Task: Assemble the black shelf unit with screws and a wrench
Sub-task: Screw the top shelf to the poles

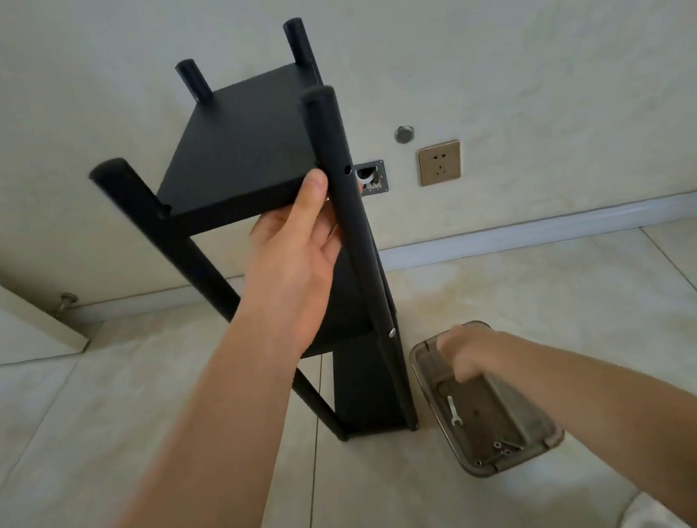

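Standing upright on the tiled floor near the wall, the black shelf unit (264, 151) may tip if the left hand (295, 265) (fingers curled around the near post) lets go. An empty hole shows in that post beside the top board. The right hand (463, 355) reaches into the grey tray (529, 456), blurred, so I cannot tell its grip. Inside lie a wrench (453, 412) and a few screws (500, 449).

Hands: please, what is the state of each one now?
Left hand: holding the shelf at its front post.
Right hand: over the tray, blurred; cannot be told.
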